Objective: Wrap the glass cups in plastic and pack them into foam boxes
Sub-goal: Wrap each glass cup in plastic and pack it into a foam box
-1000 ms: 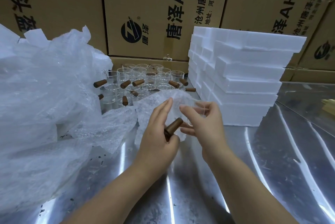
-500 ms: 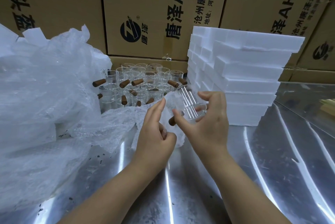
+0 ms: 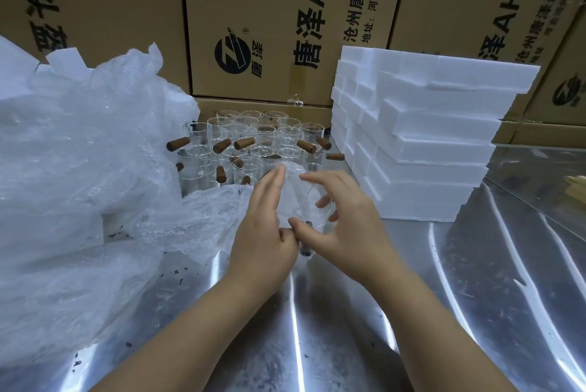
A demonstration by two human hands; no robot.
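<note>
My right hand [image 3: 348,226] grips a clear glass cup [image 3: 312,212] from the right, thumb and fingers curled round it. The dark end of its brown wooden handle [image 3: 306,251] shows just below my thumbs. My left hand [image 3: 263,226] lies with straight fingers against a sheet of bubble plastic [image 3: 222,211] on the cup's left side, its thumb tucked beside my right thumb. Behind them stand several glass cups with brown handles [image 3: 253,144]. A stack of white foam boxes [image 3: 428,144] rises to the right.
A big heap of bubble plastic [image 3: 79,185] fills the left side of the shiny steel table [image 3: 475,296]. Printed cardboard cartons [image 3: 269,11] form a wall at the back. Something pale and wooden [image 3: 575,187] lies at the far right edge.
My left hand has let go of the wooden handle and now lies flat against the plastic. My right hand has turned the cup and closed round it, the handle now pointing down.
</note>
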